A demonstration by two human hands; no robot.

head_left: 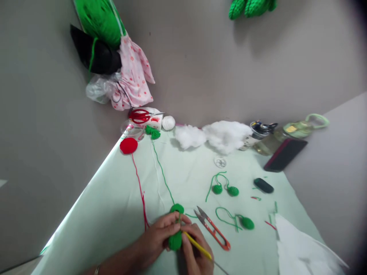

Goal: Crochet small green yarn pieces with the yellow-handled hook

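My left hand [162, 233] is closed around a green crocheted piece [175, 241], which shows above and below the fingers. In my right hand [197, 250] is a yellow-handled crochet hook [200, 246], its tip against the green piece and hidden by the fingers. A strand of green yarn [162, 172] runs from the piece up to a small green yarn bundle [153, 132] at the back. Just right of my right hand lie orange thread snips [213, 229] with their blades apart. Beyond them sits a small green crocheted ball [247, 222] with a loose tail.
Two more green balls [217, 189] lie mid-table. White stuffing [226, 135], a white yarn ball [168, 122], red scissors [140, 115] and a red yarn disc [129, 146] line the back. A propped phone [285, 154] and bottle [269, 143] stand right; white paper [304, 248] lies near.
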